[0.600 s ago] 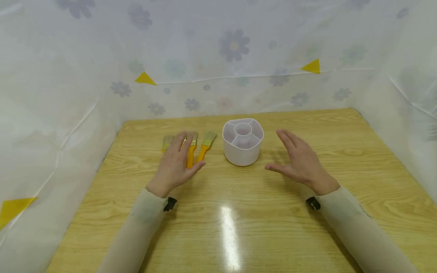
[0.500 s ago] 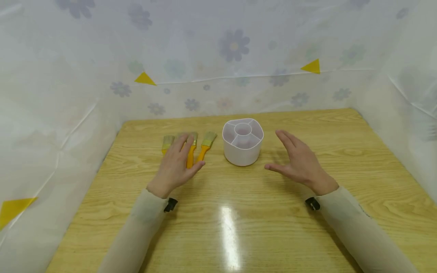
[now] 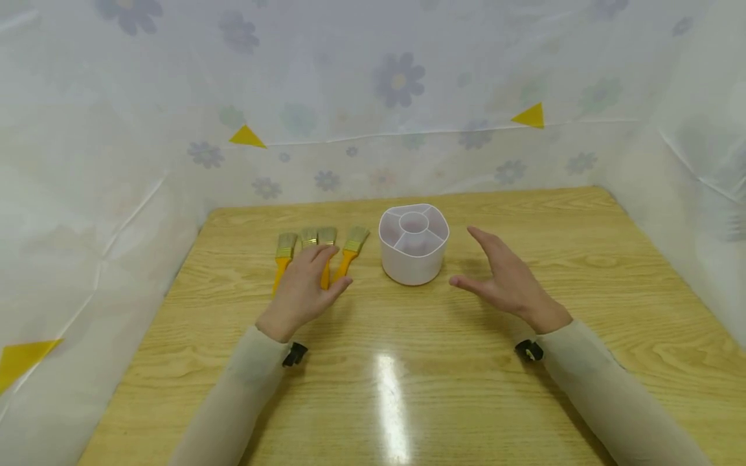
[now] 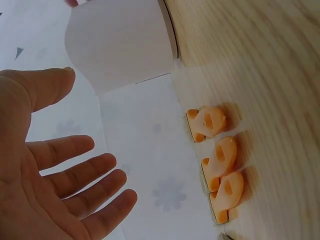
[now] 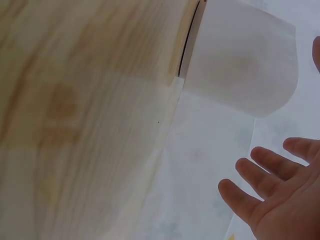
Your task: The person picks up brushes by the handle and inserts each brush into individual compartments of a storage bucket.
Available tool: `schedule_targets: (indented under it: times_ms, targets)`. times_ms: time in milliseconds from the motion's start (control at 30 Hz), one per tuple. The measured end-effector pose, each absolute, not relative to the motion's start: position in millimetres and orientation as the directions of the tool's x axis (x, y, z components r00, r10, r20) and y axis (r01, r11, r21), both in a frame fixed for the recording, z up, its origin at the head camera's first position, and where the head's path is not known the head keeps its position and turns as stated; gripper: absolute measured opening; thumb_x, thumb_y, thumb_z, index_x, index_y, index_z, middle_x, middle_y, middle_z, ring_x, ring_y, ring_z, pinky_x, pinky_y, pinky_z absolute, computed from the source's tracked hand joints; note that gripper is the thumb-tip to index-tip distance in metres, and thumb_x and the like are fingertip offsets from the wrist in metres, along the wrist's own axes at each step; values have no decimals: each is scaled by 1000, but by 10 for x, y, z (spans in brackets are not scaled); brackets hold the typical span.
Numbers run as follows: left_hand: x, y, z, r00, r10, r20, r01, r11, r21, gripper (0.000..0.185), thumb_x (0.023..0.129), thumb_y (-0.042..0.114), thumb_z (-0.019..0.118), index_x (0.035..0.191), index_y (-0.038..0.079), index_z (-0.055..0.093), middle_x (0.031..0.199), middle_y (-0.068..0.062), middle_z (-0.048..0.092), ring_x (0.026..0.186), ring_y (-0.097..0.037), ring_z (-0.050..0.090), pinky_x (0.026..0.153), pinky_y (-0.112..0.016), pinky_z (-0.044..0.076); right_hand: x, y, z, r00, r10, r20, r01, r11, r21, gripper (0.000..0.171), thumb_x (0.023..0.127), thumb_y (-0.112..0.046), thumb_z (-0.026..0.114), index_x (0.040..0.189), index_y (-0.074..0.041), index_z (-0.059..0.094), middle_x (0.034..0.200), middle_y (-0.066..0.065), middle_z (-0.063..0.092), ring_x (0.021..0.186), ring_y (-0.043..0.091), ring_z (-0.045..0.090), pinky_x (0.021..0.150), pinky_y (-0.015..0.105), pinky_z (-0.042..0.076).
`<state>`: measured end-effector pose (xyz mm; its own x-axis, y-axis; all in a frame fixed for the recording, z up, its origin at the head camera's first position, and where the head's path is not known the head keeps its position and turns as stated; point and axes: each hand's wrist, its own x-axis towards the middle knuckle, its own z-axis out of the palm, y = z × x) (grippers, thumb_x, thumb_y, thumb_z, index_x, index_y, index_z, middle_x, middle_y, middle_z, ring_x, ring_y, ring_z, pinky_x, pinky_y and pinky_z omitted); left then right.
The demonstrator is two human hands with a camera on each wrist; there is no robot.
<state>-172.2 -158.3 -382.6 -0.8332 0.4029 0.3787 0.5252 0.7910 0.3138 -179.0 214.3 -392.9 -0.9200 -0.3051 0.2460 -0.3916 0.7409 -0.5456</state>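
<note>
White sheeting printed with grey and pastel flowers, the backdrop (image 3: 399, 129), rises beyond both your hands, with yellow triangles (image 3: 247, 136) fixed along its crease. Under your hands spreads a wood-grained table (image 3: 489, 401), with a bright streak of reflected light between your forearms. Your pale sleeves (image 3: 224, 395) reach in from the near side, and a black wrist device (image 3: 295, 354) sits at each cuff.

Your left hand (image 3: 303, 285) hovers above four brushes (image 3: 351, 249) lying on the table, and in the head view it stands in the way of some of their handles. Its grip is wide, the thumb well apart from the fingers; the left wrist view shows a gap between it and the handles. Your right hand (image 3: 513, 281) also has a wide grip, thumb and fingers spread towards the container (image 3: 412, 265) and near its wall without touching.

That container stands upright between your two hands, just right of the brushes. It is white and roughly round, with a wavy rim, a round well in the middle and four compartments about it. The brushes have pale bristles pointing away from you, gold-coloured bands and orange handles, with holes visible in the ends of three.
</note>
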Motion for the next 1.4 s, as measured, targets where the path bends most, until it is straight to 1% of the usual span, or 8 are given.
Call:
schedule_targets:
  times_ms: [167, 300, 400, 533, 833, 967, 1133, 1400]
  targets:
    - [-1736, -1540, -3839, -854, 396, 338, 501, 802, 326, 57, 89, 41, 65, 130, 3, 54, 125, -14, 56, 111, -31, 54, 93, -49, 44, -1815, 2152, -3954, -928, -295, 226, -371, 724, -581, 97, 78, -58, 70, 152, -18, 23, 152, 10, 32, 138, 34, 30, 102, 58, 32]
    - [-1743, -1534, -3818, -881, 369, 296, 459, 816, 352, 56, 89, 39, 66, 130, 2, 55, 125, -15, 57, 112, -33, 54, 94, -50, 44, -1847, 2128, -3965, -932, -297, 210, -360, 678, -640, 94, 79, -55, 71, 152, -20, 24, 151, 8, 33, 137, 31, 30, 103, 57, 31]
    - [-1750, -1537, -3798, -900, 344, 269, 426, 824, 373, 55, 89, 38, 67, 129, 2, 56, 125, -15, 58, 112, -33, 55, 94, -50, 44, -1874, 2093, -3961, -930, -304, 209, -361, 633, -685, 91, 80, -49, 73, 152, -19, 25, 150, 8, 34, 136, 30, 33, 103, 55, 32]
    - [-1771, -1528, -3786, -914, 324, 245, 400, 826, 398, 53, 89, 39, 66, 126, 2, 58, 124, -14, 59, 112, -32, 55, 93, -49, 45, -1907, 2056, -3951, -925, -307, 224, -371, 607, -703, 89, 82, -42, 74, 151, -16, 26, 149, 10, 36, 135, 30, 35, 103, 53, 33]
    - [-1844, -1500, -3826, -933, 283, 220, 353, 837, 419, 51, 89, 37, 67, 125, 1, 59, 120, -14, 62, 106, -31, 58, 87, -48, 48, -2011, 1983, -3977, -924, -298, 238, -373, 576, -728, 89, 80, -44, 75, 150, -14, 29, 148, 7, 38, 134, 26, 38, 104, 48, 36]
    - [-1880, -1506, -3857, -947, 258, 193, 318, 843, 433, 51, 89, 37, 67, 124, 1, 60, 118, -13, 62, 102, -30, 60, 83, -47, 50, -2029, 1927, -3963, -926, -300, 229, -364, 548, -753, 90, 79, -47, 75, 150, -14, 30, 147, 10, 39, 133, 27, 38, 104, 49, 36]
    - [-1923, -1485, -3873, -965, 223, 141, 263, 855, 447, 50, 89, 39, 67, 124, 4, 60, 116, -12, 62, 97, -26, 61, 79, -45, 51, -2048, 1886, -3939, -929, -300, 216, -348, 515, -783, 89, 78, -42, 78, 149, -15, 31, 145, 10, 41, 131, 30, 40, 103, 49, 37]
    - [-1984, -1411, -3851, -978, 190, 88, 209, 854, 477, 44, 88, 32, 69, 119, 1, 63, 112, -14, 63, 96, -29, 60, 80, -45, 50, -2117, 1864, -3927, -931, -308, 195, -328, 474, -817, 87, 81, -36, 76, 149, -9, 29, 143, 15, 43, 130, 36, 41, 103, 51, 37]
